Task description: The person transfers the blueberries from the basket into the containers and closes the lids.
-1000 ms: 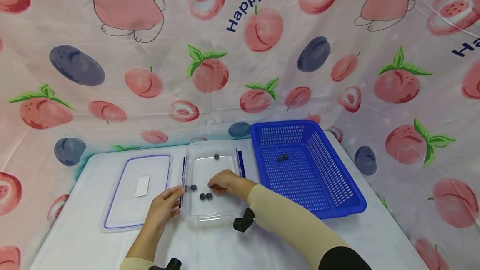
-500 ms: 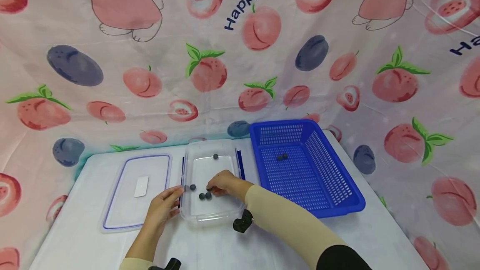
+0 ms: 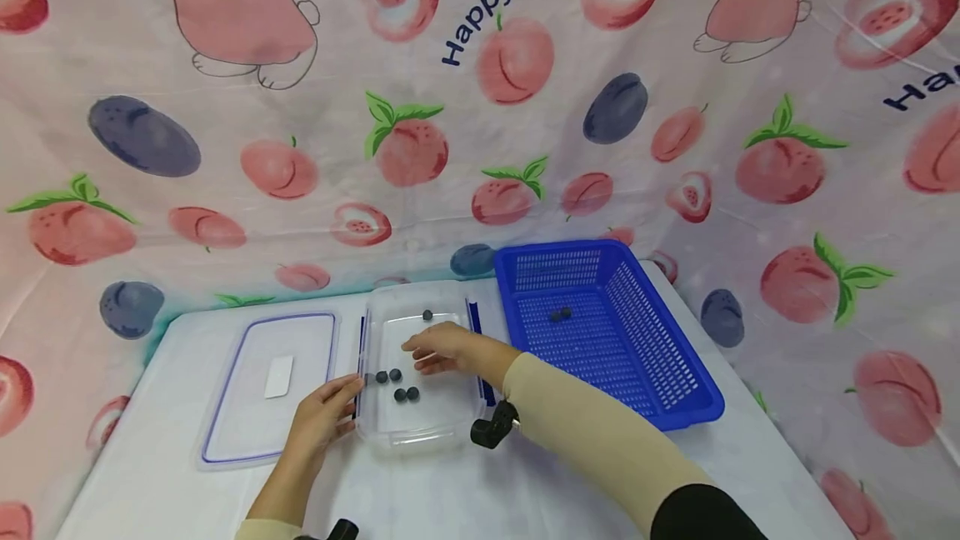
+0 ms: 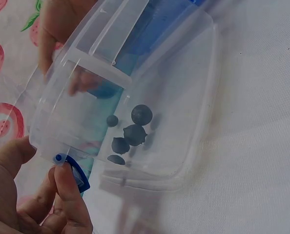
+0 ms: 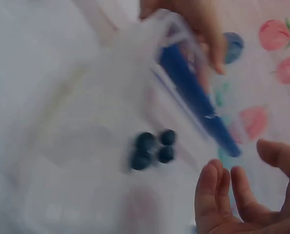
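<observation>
A clear plastic container (image 3: pixel 442 423) with blue side clips holds several blueberries (image 4: pixel 135 135). Most of them lie in a cluster toward its near left; a single blueberry (image 3: pixel 427 315) sits near the far end. My left hand (image 3: pixel 321 422) grips the container's left side, thumb at the rim and fingers at the blue clip (image 4: pixel 76 176). Above the container hovers my right hand (image 3: pixel 453 348), fingers loosely extended and nothing between them; the right wrist view shows the thumb (image 5: pixel 280 157) apart from the fingers.
Right of the container stands a blue perforated basket (image 3: pixel 675 373) with two blueberries (image 3: pixel 561 314) in it. A clear lid (image 3: pixel 247 427) with a blue seal lies on the white table (image 3: pixel 525 490) at the left. A fruit-print cloth (image 3: pixel 315 132) hangs behind.
My right hand has let go of a blueberry, which now lies beside the leftmost one. It has then lifted away toward the far side, its fingers spreading. The left hand keeps its grip.
</observation>
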### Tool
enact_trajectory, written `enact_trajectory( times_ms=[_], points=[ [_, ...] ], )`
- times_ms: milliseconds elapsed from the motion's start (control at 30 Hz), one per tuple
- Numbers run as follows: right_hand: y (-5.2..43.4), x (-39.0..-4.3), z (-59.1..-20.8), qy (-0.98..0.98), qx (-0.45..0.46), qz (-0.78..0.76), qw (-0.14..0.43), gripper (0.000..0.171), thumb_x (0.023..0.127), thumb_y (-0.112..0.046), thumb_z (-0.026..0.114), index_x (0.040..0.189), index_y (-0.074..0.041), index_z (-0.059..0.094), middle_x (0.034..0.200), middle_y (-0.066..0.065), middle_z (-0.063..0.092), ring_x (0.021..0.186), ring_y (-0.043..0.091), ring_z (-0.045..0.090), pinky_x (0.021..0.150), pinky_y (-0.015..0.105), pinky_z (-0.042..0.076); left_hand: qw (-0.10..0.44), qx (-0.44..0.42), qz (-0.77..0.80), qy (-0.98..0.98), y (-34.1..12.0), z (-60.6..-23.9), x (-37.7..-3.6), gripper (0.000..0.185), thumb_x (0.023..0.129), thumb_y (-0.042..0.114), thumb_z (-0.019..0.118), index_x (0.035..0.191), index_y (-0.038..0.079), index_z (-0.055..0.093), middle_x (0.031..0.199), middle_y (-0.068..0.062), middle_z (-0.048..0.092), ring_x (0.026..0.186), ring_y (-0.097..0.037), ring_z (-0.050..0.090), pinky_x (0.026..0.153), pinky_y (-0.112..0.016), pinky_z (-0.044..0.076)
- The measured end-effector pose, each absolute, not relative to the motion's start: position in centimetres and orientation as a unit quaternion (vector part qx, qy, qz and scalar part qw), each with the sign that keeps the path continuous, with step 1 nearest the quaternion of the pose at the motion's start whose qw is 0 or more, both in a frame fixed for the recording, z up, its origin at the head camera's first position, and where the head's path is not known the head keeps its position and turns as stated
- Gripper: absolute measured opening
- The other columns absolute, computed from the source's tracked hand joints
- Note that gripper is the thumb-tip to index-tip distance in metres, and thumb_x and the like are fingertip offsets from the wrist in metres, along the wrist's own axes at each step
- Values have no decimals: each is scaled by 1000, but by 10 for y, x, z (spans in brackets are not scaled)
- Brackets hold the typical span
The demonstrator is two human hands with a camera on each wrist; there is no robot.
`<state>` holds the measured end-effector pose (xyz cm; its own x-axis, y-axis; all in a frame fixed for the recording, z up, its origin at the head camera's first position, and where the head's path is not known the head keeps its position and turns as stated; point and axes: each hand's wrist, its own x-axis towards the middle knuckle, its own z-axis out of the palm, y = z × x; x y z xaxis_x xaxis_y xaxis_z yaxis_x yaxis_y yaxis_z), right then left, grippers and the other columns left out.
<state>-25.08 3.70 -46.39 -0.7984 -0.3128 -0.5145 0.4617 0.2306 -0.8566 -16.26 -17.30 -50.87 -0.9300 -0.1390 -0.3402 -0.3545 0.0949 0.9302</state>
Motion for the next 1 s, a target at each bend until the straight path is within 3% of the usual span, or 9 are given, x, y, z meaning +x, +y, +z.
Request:
enact_trajectory(
  times_ms=[133, 300, 367, 500, 633, 700, 800, 900, 1000],
  points=[
    [59, -267, -436, 705, 35, -638, 308, 45, 95, -22, 62, 130, 5, 56, 123, 22, 60, 84, 19, 64, 82, 28, 58, 82, -173, 652, 734, -174, -509, -162, 61, 90, 38, 71, 135, 0, 56, 99, 3, 59, 83, -10, 54, 65, -20, 55],
    [110, -291, -411, 718, 32, -642, 266, 51, 99, -25, 55, 139, 6, 48, 132, 25, 54, 115, 34, 60, 95, 34, 54, 79, -178, 647, 737, -175, -508, -163, 54, 94, 34, 67, 135, 1, 56, 102, 2, 59, 84, -10, 54, 66, -19, 55],
    [134, -299, -409, 734, 43, -633, 243, 52, 100, -25, 55, 140, 6, 46, 133, 24, 54, 115, 33, 61, 98, 35, 52, 78, -177, 647, 737, -175, -508, -163, 54, 94, 34, 67, 135, 1, 56, 103, 1, 59, 84, -10, 54, 66, -19, 55],
    [180, -310, -422, 770, 88, -603, 187, 49, 99, -22, 55, 139, 6, 48, 129, 22, 56, 95, 21, 65, 97, 36, 52, 80, -178, 649, 736, -175, -509, -162, 55, 93, 35, 68, 135, 1, 56, 101, 1, 59, 84, -10, 54, 67, -19, 55],
    [219, -311, -447, 850, 110, -503, 110, 36, 98, -20, 56, 122, 7, 61, 119, 21, 63, 87, 20, 67, 91, 39, 55, 81, -178, 648, 736, -175, -510, -162, 54, 93, 34, 68, 134, 1, 57, 98, 1, 59, 83, -10, 54, 66, -19, 55],
    [233, -310, -457, 900, 103, -418, 68, 26, 96, -20, 57, 103, 4, 66, 102, 16, 67, 81, 21, 65, 82, 39, 57, 81, -177, 649, 735, -175, -510, -163, 55, 93, 35, 68, 134, 1, 57, 97, 1, 59, 82, -10, 54, 66, -19, 55],
    [247, -306, -468, 937, 96, -335, 28, 22, 94, -19, 59, 78, -3, 60, 76, 7, 58, 69, 19, 54, 66, 34, 49, 82, -174, 653, 733, -175, -511, -163, 56, 92, 36, 69, 134, 0, 57, 94, 1, 59, 81, -10, 54, 65, -20, 55],
    [252, -303, -477, 947, 94, -307, 19, 23, 93, -17, 59, 74, -6, 55, 72, 2, 48, 67, 19, 45, 62, 32, 41, 84, -173, 654, 732, -175, -511, -163, 57, 92, 35, 69, 135, 0, 56, 92, 1, 59, 80, -10, 54, 64, -20, 54],
    [251, -301, -484, 949, 89, -303, 23, 20, 94, -16, 60, 82, -1, 61, 78, 7, 56, 72, 22, 51, 66, 34, 46, 81, -179, 653, 731, -176, -512, -162, 55, 93, 34, 69, 134, 0, 57, 92, 0, 58, 80, -11, 54, 64, -20, 54]
  ],
)
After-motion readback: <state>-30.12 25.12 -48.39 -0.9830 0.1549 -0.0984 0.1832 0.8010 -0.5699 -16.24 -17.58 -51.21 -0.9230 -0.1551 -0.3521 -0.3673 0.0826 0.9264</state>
